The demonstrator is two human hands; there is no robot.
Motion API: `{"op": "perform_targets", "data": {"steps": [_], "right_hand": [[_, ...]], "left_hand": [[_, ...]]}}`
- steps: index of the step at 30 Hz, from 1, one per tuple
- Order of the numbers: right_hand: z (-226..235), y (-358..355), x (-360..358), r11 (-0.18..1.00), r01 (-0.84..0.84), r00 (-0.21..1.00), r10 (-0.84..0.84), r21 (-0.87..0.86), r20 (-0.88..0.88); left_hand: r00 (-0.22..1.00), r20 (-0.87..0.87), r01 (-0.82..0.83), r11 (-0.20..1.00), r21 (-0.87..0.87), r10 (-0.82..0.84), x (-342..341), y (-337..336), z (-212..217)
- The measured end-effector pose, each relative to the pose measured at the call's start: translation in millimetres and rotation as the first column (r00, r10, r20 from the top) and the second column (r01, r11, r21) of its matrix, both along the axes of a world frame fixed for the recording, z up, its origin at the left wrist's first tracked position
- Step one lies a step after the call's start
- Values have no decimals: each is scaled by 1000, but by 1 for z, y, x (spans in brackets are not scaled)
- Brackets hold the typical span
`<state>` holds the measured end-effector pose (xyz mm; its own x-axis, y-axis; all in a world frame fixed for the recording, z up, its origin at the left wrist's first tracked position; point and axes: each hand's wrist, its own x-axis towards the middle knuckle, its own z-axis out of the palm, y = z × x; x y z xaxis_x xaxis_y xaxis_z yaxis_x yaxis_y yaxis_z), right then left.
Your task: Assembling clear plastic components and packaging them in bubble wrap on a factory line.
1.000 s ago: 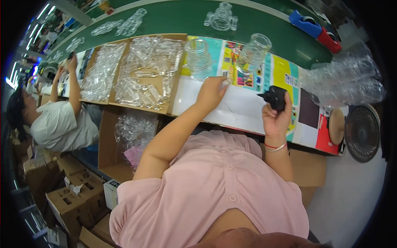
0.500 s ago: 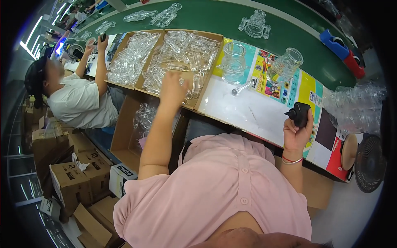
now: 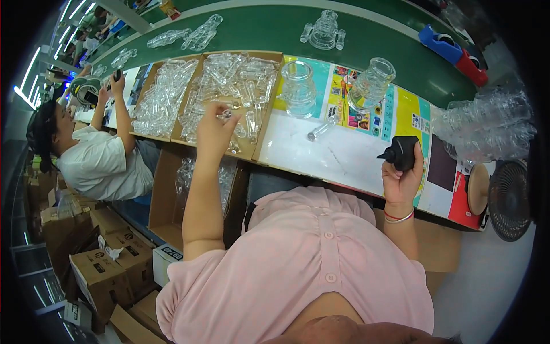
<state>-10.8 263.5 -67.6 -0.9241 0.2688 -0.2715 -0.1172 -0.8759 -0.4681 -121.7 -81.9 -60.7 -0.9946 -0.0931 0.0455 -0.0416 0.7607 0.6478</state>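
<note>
**Small clear tube lifted from the parts box, black dispenser held ready**

The left hand [image 3: 215, 129] is curled over the cardboard box [image 3: 269, 100] of clear tube parts [image 3: 240, 86], its fingertips pinched on one small clear piece [image 3: 227, 114] raised just above the heap. The piece looks light, rigid and smooth, so probably slippery; a pinch across its middle seems the surest hold, since the ends look thin and liable to crack. The right hand [image 3: 401, 180] is closed around a black nozzled dispenser [image 3: 400, 152], held upright above the white mat [image 3: 338, 155], nozzle pointing left. A loose clear tube [image 3: 321, 130] lies on that mat, near two clear jars [image 3: 298, 89] standing on the coloured sheet. Left of the first box sits a second box [image 3: 163, 103] of similar pieces, where a co-worker [image 3: 103, 163] sits at work.
</note>
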Motion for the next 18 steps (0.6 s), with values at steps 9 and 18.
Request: {"op": "perform_targets", "data": {"steps": [9,18], "right_hand": [[40,-29,-11,982,149,975,-128,112,-182],[64,-43,10,641,350,917,-84,683,-391]], "left_hand": [[857,-469,512,453,730,-213,74,86,27],[829,-441,521,190,832,-343,93,114,28]]}}
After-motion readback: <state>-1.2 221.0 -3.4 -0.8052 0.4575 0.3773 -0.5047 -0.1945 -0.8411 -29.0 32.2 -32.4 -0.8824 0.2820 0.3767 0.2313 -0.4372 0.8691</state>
